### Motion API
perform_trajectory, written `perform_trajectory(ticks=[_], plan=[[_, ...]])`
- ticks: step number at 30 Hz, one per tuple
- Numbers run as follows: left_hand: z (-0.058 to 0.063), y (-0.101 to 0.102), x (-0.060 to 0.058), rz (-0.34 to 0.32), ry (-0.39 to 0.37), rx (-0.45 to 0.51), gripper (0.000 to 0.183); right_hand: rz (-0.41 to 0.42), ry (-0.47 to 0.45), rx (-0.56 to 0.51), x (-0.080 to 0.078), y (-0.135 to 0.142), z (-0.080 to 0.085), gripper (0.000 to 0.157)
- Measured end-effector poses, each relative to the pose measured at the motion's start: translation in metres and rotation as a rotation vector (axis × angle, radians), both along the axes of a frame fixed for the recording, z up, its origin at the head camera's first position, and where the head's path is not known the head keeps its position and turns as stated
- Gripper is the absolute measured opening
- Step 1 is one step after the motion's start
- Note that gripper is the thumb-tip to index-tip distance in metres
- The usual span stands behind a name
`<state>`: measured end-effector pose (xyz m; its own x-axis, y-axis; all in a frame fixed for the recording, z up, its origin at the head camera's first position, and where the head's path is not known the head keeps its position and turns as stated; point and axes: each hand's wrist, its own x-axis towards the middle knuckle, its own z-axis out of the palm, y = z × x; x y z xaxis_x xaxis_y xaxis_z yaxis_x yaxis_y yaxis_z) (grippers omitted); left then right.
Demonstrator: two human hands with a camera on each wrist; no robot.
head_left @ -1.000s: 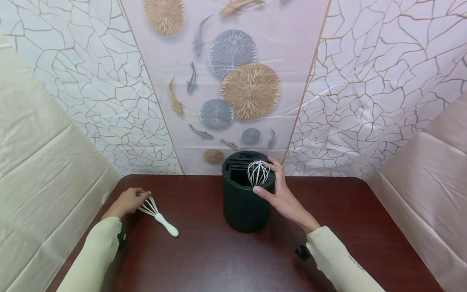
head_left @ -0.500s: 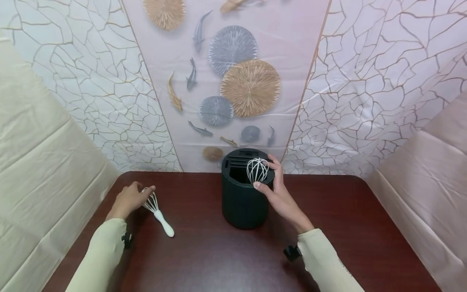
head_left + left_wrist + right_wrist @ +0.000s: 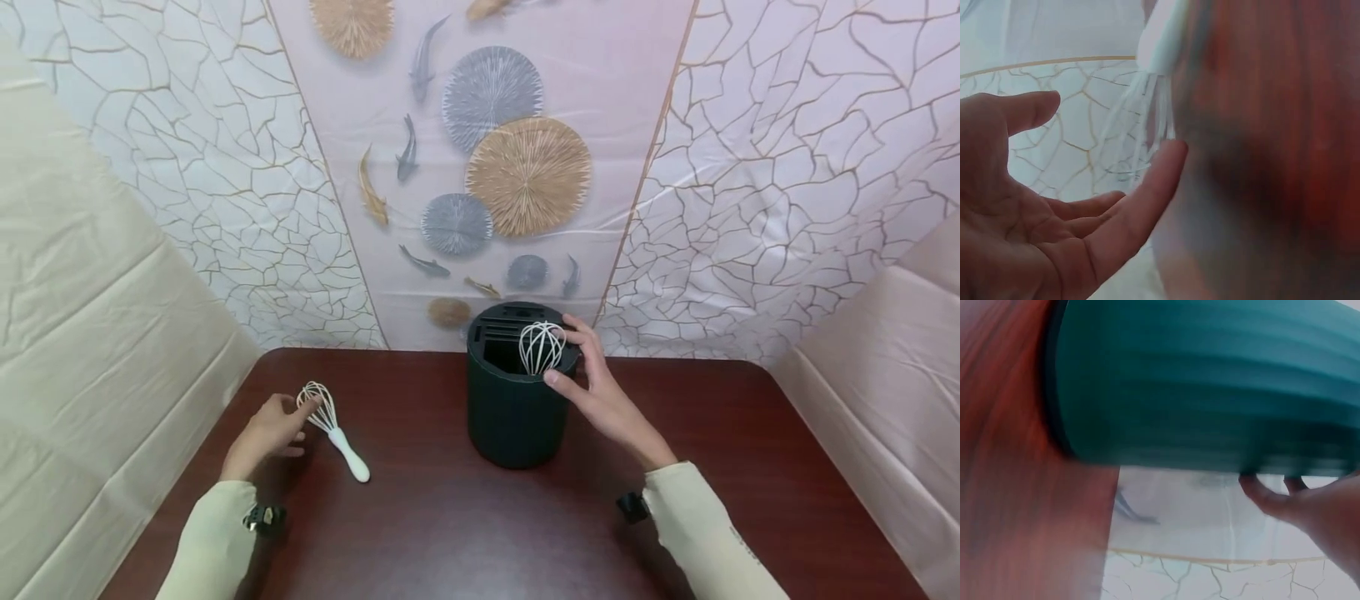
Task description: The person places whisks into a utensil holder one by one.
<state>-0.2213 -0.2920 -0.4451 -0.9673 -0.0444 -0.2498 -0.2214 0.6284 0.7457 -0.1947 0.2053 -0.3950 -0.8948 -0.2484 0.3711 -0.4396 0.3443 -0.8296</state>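
On the left part of the table lies a white-handled whisk (image 3: 348, 454), its wire end towards the back. Beside the wires is my left hand (image 3: 266, 433). Thumb and forefinger stand apart in the left wrist view, and the forefinger (image 3: 1147, 203) overlaps the wires; whether it touches them I cannot tell. A second whisk (image 3: 540, 348) stands head up in a dark green utensil holder (image 3: 517, 425), its handle hidden inside. My right hand (image 3: 600, 396) grips the holder's right rim, thumb in front and fingers behind, close around that whisk's wires. Fingertips (image 3: 1260, 490) meet the holder's ribbed side.
Slots and a larger opening divide the holder's top. The dark red-brown table (image 3: 442, 525) reaches back to a patterned cloth backdrop (image 3: 360, 283), with pale cloth walls (image 3: 82, 358) on both sides.
The left hand's fingers have moved off the front of the wires, so more of the whisk head shows. That whisk has turned slightly. My right hand stays at the holder.
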Motion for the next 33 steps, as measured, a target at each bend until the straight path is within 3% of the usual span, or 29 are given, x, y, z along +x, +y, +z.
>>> perform_trajectory(ticks=[2, 9, 12, 16, 24, 33], plan=[[-0.007, 0.002, 0.001, 0.014, -0.019, 0.088, 0.087, 0.000, 0.014, 0.052, -0.002, 0.006, 0.003, 0.054], [-0.021, 0.015, 0.003, 0.058, 0.006, 0.148, 0.077, 0.019, -0.004, 0.254, -0.010, 0.020, 0.019, 0.068], [-0.025, 0.020, 0.006, 0.090, 0.010, 0.212, 0.065, 0.048, -0.020, 0.286, -0.015, 0.022, 0.021, 0.074], [-0.029, 0.025, 0.008, 0.130, -0.012, 0.292, 0.051, 0.080, -0.037, 0.261, -0.019, 0.023, 0.019, 0.076], [-0.036, 0.035, 0.004, 0.220, -0.013, 0.365, 0.035, 0.080, -0.038, 0.185, -0.020, 0.021, 0.015, 0.074], [-0.041, 0.036, 0.010, 0.282, 0.005, 0.470, 0.038, 0.083, -0.020, 0.136, -0.020, 0.018, 0.010, 0.073]])
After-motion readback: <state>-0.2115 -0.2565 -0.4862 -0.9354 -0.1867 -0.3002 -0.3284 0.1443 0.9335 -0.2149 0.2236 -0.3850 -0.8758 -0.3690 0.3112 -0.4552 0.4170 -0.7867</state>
